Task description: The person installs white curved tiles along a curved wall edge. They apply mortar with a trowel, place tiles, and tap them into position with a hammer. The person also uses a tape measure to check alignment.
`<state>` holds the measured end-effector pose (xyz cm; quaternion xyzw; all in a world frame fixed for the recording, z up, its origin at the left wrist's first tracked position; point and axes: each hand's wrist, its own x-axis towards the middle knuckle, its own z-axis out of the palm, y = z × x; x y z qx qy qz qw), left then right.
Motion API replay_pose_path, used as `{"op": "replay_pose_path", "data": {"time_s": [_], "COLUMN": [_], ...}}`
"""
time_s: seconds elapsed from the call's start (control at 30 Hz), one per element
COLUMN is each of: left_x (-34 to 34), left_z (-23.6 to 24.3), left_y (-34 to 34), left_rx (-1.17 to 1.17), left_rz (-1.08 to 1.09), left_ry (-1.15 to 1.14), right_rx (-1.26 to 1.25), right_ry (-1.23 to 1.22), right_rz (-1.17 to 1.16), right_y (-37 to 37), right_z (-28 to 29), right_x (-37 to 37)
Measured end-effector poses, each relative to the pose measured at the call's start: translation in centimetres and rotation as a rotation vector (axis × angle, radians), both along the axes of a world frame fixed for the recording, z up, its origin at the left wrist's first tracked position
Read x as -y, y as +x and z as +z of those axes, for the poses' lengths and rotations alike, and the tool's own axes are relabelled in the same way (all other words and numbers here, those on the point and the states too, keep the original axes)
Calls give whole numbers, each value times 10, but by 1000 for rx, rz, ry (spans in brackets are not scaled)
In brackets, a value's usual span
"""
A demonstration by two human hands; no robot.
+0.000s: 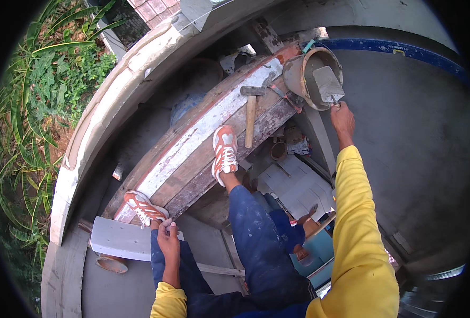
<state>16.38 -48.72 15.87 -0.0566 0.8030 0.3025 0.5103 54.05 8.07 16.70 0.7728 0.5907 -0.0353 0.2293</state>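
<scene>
My right hand (342,119) is closed round the handle of a trowel (327,84). Its flat, grey-smeared blade is tilted over the mouth of a round, mortar-stained bucket (294,74). Some wet grey mix shows inside the bucket. Over my left lower leg, my left hand (168,243) has its fingers curled together; whether anything small is between them is hidden. Beyond that hand, a pale rectangular board (119,238) passes behind my leg. A hammer with a wooden handle (251,121) lies on the planks, with a second, claw-type hammer (278,91) near the bucket.
My shoes stand on a narrow platform of worn planks (187,159), with openings on both sides. A person in blue (288,230) is below, beside a light panel (293,183). A curved concrete ledge (94,114) borders plants. A long blue level (372,45) lies along the grey wall (410,132).
</scene>
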Motion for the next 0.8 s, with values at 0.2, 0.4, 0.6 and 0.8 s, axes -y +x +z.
{"op": "replay_pose_path", "data": {"time_s": [0.2,0.4,0.6,0.8], "left_x": [-30,-62,-76,-50], "left_z": [12,16,26,23], "left_y": [17,13,2,-18], "left_rx": [66,20,51,5], "left_rz": [-140,-213,-198,-186], "left_ry": [-69,-29,-32,-91], "right_rx": [-10,-417,-574,-223], "right_ry": [-167,-19,114,150], "right_rz": [62,-139,-393,-11], "right_y": [15,82,116,127], "right_z": [-77,-102,-92,-108], "right_x": [-91,-61,-12,-2]}}
